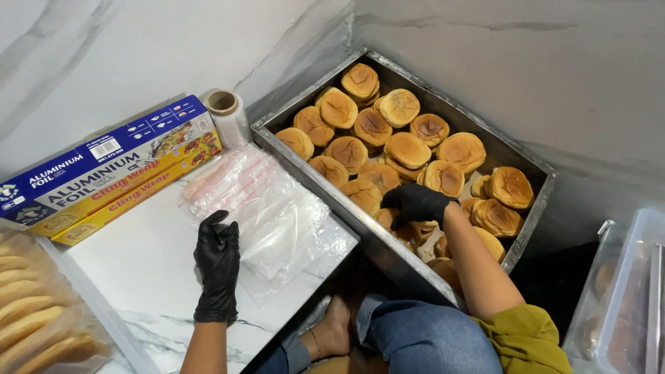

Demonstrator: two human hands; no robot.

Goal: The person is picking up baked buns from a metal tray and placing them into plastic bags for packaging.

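My left hand (pixel 217 263), in a black glove, rests flat on the white marble surface at the near edge of a stack of clear plastic bags (pixel 267 208). My right hand (pixel 415 202), also in a black glove, reaches into a large metal tray (pixel 315 176) and closes over a bun among several round golden-brown buns (pixel 405 149). The tray sits tilted in the corner against the marble walls. My fingers hide the bun under them.
A blue foil box (pixel 104 163) and yellow cling wrap boxes (pixel 135 194) lie at the left, with a cling film roll (pixel 228 114) behind them. Bagged buns (pixel 31 305) sit at the far left. A clear plastic container (pixel 623 298) stands at the right. My knee and bare foot are below.
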